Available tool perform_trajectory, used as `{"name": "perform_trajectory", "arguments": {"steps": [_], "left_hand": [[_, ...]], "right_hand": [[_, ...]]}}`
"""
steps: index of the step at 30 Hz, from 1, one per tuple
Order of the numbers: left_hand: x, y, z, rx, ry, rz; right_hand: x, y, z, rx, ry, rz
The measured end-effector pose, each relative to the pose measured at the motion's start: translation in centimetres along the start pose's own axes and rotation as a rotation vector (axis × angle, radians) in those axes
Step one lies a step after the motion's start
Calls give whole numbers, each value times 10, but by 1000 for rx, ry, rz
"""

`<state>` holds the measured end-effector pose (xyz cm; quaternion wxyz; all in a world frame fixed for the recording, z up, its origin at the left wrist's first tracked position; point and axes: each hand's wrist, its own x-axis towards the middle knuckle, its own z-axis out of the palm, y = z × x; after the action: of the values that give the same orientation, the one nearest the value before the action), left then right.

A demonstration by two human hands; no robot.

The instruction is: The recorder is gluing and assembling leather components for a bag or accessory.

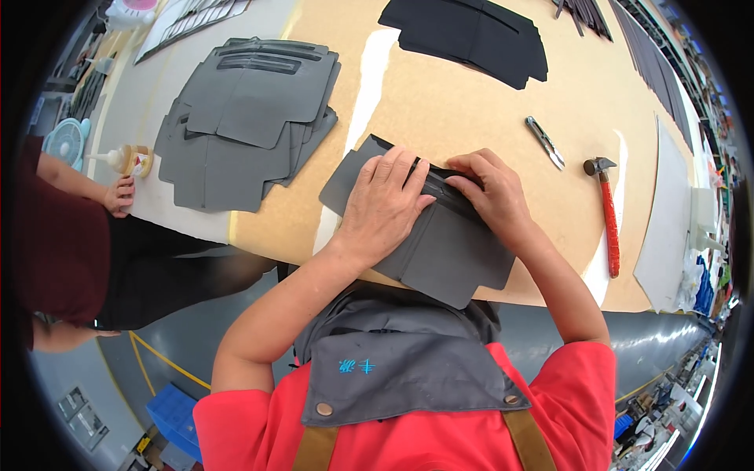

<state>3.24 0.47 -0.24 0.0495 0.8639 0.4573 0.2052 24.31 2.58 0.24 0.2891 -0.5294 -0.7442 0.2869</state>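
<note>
In the head view, a dark grey, flat, sheet-like panel with stepped, notched corners lies at the middle of the frame, directly beneath both hands, on a tan board-topped table; its long axis slants from the centre-left down to the lower right, and a narrow dark slot runs along that axis near the upper edge, between the hands.

The left hand lies palm down across the upper-left half, fingers extended and thumb set apart, resting on the sheet rather than closed round it; the right hand is narrowed, thumb and fingers pinching the panel's dark upper edge, right of the slot; both are touching the piece, the left covering more of its face and the right nearer its right-hand end.

The panel looks thin, matt and smooth; a faint crease crosses it below the slot, and the lower-right end sits near the table's front edge.

Similar grey slotted panels are piled at the upper left; a black notched stack lies at the top; small metal thread snips and a red-handled hammer lie to the right.
</note>
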Motion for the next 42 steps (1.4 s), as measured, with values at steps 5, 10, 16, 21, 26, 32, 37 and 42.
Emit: {"name": "perform_trajectory", "arguments": {"steps": [5,10,16,21,26,32,37,42], "left_hand": [[1,4,-2,-20,-28,-24],[0,9,-1,4,-20,-16],[2,11,4,-28,-14,31],[0,18,5,-27,-16,16],[0,16,8,-18,-7,47],[-1,21,7,-40,-23,46],[-2,22,6,-23,-22,34],[2,25,5,-48,2,59]], "right_hand": [[-7,5,3,-61,30,-128],[-11,10,2,-334,56,-403],[-13,14,1,-315,33,-430],[-19,13,-1,-337,57,-436],[-17,14,-3,-336,38,-463],[-26,14,-5,-286,50,-412],[-27,11,-5,-370,35,-503],[-33,18,-5,-183,97,-311]]}}
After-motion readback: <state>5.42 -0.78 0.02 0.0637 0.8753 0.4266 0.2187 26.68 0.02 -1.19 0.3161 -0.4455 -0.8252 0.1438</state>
